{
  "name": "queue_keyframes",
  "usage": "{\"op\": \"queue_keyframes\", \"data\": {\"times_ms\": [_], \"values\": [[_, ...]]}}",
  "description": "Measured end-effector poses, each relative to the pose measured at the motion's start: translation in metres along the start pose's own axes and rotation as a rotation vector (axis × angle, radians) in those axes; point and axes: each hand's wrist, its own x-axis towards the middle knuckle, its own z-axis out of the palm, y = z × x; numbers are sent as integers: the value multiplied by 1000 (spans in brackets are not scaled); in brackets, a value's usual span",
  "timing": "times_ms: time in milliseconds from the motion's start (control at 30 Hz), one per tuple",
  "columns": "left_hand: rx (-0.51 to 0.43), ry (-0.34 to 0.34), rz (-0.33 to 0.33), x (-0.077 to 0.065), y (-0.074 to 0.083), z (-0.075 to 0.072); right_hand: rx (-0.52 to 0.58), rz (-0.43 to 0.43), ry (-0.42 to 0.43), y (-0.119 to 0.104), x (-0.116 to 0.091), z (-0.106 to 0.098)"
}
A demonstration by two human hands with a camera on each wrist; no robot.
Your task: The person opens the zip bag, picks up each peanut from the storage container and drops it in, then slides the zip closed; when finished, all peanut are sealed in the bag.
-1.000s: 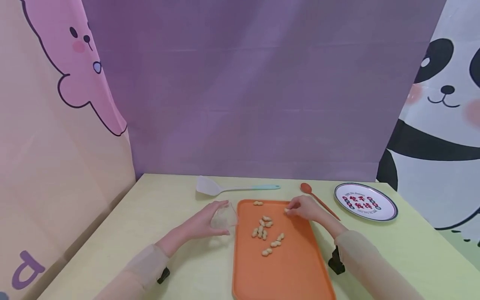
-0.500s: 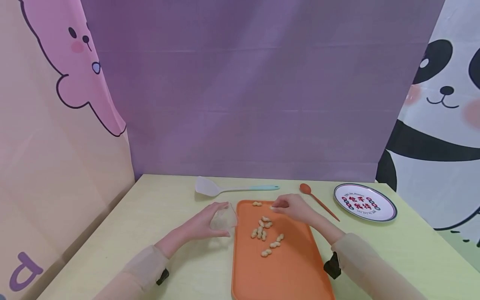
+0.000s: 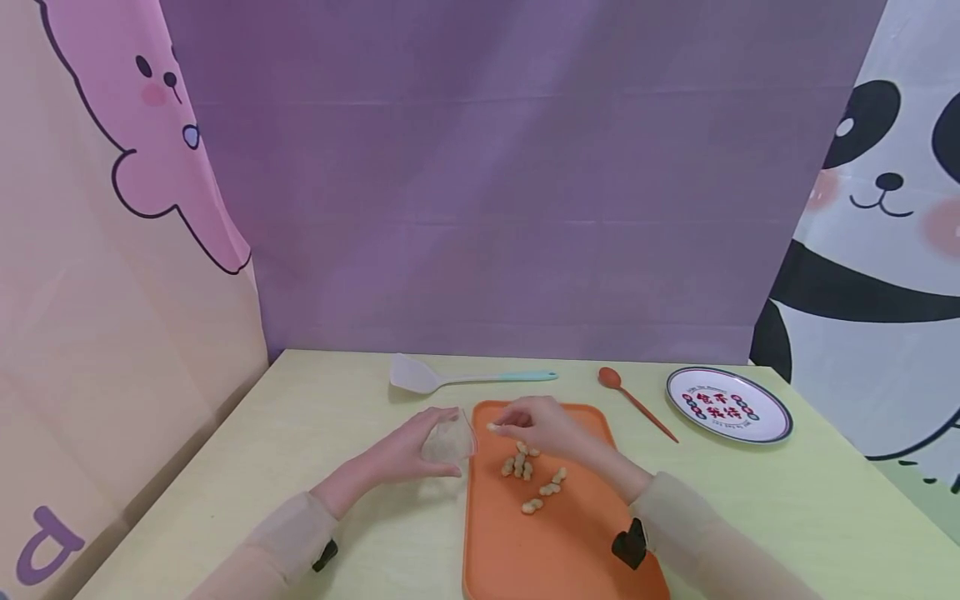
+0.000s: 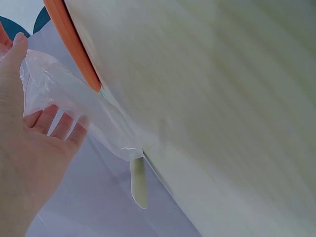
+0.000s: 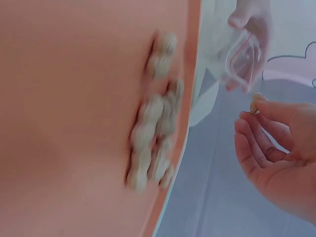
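My left hand (image 3: pixel 408 450) grips a clear plastic bag (image 3: pixel 448 439) beside the tray's left edge, thumb and fingers spread round its mouth, which faces right. In the left wrist view the bag (image 4: pixel 94 111) hangs over the table. My right hand (image 3: pixel 543 427) pinches a peanut (image 5: pixel 255 103) between thumb and fingertips, just right of the bag's mouth and above the tray. On the orange tray (image 3: pixel 570 550) lie several peanuts in shells (image 3: pixel 519 467), some grouped and some apart. The right hand hides the tray's far part in the head view.
Behind the tray lies a spatula (image 3: pixel 416 375) with a pale blue handle. A red-brown spoon (image 3: pixel 610 378) rests to the right, and a white patterned plate (image 3: pixel 727 406) sits at the back right. A purple cloth (image 3: pixel 510 208) hangs behind the table.
My right hand has moved left across the tray's far end with the pinched peanut, from the right edge to near the bag. The left hand and bag have stayed in place.
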Motion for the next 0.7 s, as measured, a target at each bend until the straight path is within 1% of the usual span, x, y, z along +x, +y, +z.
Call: {"op": "queue_keyframes", "data": {"times_ms": [133, 233, 333, 433, 567, 700], "values": [[-1, -2, 3, 0, 0, 0, 46, -42, -37, -6, 6, 9], [-4, -5, -1, 0, 1, 1, 62, -76, -39, -10, 10, 17], [-5, -4, 0, -1, 1, 1, 58, -93, -28, -14, 14, 24], [-5, 2, 5, -1, 1, 1, 25, -101, -17, -18, 16, 30], [-11, 14, 5, -1, 2, 0, -4, -104, 11, -21, 17, 32], [-16, 13, -13, -1, 2, 0, -4, -119, 46, -21, 18, 33]]}}
